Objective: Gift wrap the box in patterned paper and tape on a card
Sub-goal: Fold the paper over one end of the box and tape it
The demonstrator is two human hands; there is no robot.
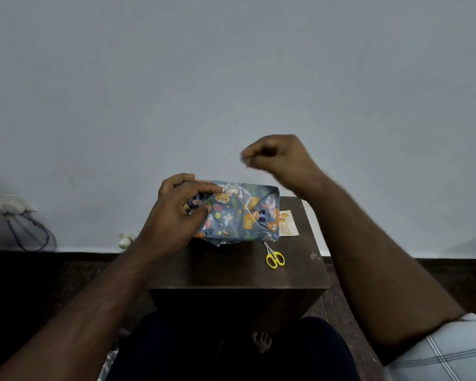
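My left hand (182, 207) gripped the wrapped box (239, 213); right hand (275, 155) hovered above-right, pinching something small, maybe tape; card (287, 224) lay right.

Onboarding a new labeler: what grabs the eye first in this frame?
The box in animal-print paper at the centre of the small dark table, with the left hand holding its left end. Next, the right hand raised above it, fingers curled, seemingly pinching something small. Then the yellow scissors and the card beside the box's right end.
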